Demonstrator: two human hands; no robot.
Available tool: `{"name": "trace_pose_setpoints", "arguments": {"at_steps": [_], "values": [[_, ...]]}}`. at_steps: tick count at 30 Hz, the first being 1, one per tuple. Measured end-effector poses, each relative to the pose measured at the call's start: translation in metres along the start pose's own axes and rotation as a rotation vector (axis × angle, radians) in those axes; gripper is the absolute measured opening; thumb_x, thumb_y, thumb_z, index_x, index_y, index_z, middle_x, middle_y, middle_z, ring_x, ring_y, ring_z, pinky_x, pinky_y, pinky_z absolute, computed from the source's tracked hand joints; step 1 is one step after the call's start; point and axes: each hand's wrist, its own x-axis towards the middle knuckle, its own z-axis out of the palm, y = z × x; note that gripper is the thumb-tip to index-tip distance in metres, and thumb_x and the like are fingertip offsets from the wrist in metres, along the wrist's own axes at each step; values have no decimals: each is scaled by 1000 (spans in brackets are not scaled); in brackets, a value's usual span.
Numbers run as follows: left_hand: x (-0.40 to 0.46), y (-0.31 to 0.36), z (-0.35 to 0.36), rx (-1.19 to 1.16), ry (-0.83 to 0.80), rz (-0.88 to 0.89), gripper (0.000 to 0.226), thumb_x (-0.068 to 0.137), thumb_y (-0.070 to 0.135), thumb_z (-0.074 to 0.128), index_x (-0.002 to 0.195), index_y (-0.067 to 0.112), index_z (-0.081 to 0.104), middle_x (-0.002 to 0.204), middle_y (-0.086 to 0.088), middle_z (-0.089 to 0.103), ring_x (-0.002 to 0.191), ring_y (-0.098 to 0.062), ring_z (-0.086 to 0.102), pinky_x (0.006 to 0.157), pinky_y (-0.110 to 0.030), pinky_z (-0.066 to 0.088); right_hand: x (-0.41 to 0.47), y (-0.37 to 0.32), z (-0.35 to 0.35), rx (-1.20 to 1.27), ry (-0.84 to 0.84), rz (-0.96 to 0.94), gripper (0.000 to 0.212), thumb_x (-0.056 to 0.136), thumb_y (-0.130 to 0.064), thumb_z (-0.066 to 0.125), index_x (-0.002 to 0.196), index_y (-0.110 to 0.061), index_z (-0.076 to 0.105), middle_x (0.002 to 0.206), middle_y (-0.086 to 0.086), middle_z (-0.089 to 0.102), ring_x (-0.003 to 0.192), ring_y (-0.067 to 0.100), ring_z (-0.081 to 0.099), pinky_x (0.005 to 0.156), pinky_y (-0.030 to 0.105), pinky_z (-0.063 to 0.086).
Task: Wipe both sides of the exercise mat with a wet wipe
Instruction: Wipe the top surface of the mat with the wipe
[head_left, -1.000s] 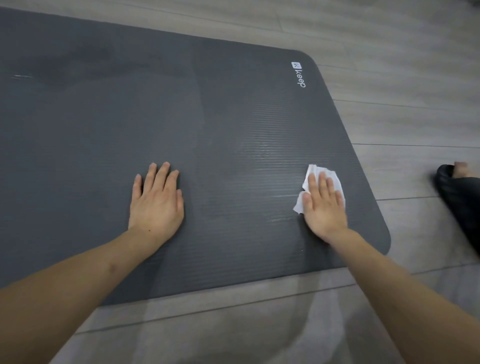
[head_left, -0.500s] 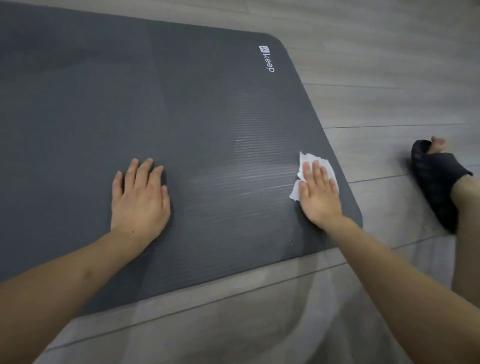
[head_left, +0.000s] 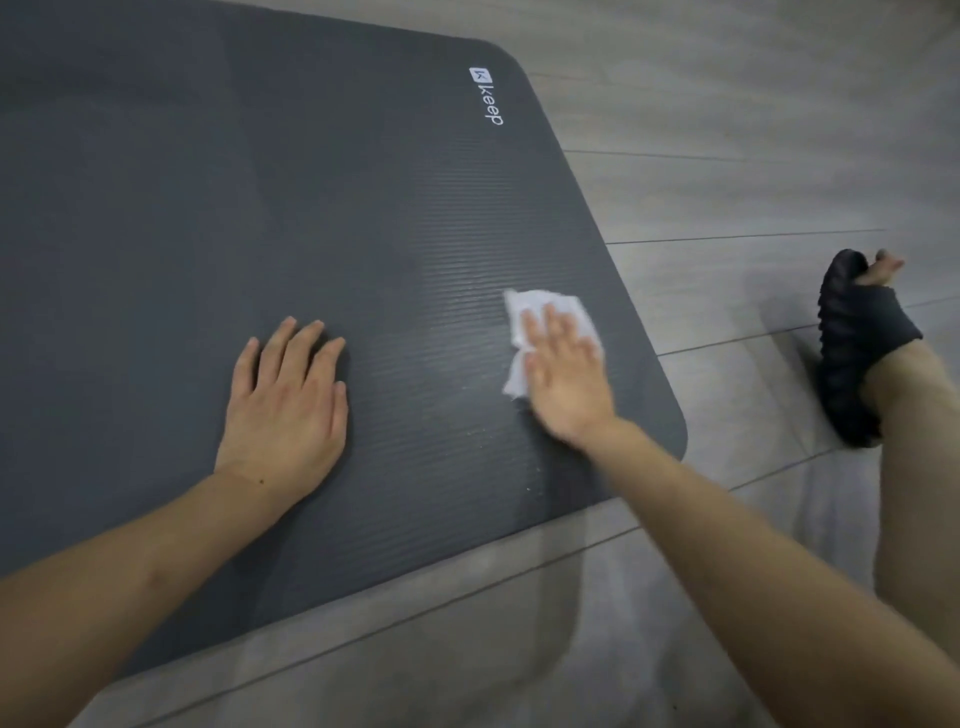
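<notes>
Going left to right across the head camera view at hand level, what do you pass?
Left hand flat on the mat → white wet wipe under the right hand → bare floor → foot in a black slipper.

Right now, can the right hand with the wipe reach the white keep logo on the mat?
Probably yes. The right hand presses the wet wipe flat, and only bare mat lies between it and the logo; it may need a forward lean.
</notes>
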Motion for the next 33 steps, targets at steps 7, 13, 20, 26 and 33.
{"name": "trace_pose_setpoints", "arguments": {"at_steps": [7,13,20,26,33], "values": [[-1,0,2,-6,8,46,52,101,31,32,143,8,51,153,-14,43,149,-33,31,123,-56,21,-1,44,-9,80,-44,219,57,108,-36,14,163,-35,-4,171,-3,-10,157,18,-11,127,44,-6],[1,1,3,-15,8,43,53,101,32,31,144,8,51,154,-12,43,149,-33,30,123,-56,20,-102,46,1,116,-101,237,64,96,-53,-3,158,-43,-12,167,-14,-21,154,9,-19,123,33,-16],[-2,-1,2,-17,3,48,52,102,32,31,144,9,51,155,-10,43,149,-32,30,123,-55,21,27,60,-16,105,-84,313,57,109,-38,14,162,-35,-7,170,0,-16,156,19,-16,126,44,-9],[1,1,-1,-45,-1,61,51,101,31,31,143,10,51,154,-9,43,149,-33,31,123,-55,21,-81,81,1,123,-29,287,57,110,-38,14,163,-28,-4,171,-4,-13,155,9,-15,127,39,-8],[-4,0,-7,-107,83,118,43,98,22,39,135,10,56,144,-8,54,138,-33,44,114,-52,32,-107,12,10,95,-41,226,64,104,-45,5,163,-24,-4,171,4,-11,157,21,-12,127,45,-6]]}}
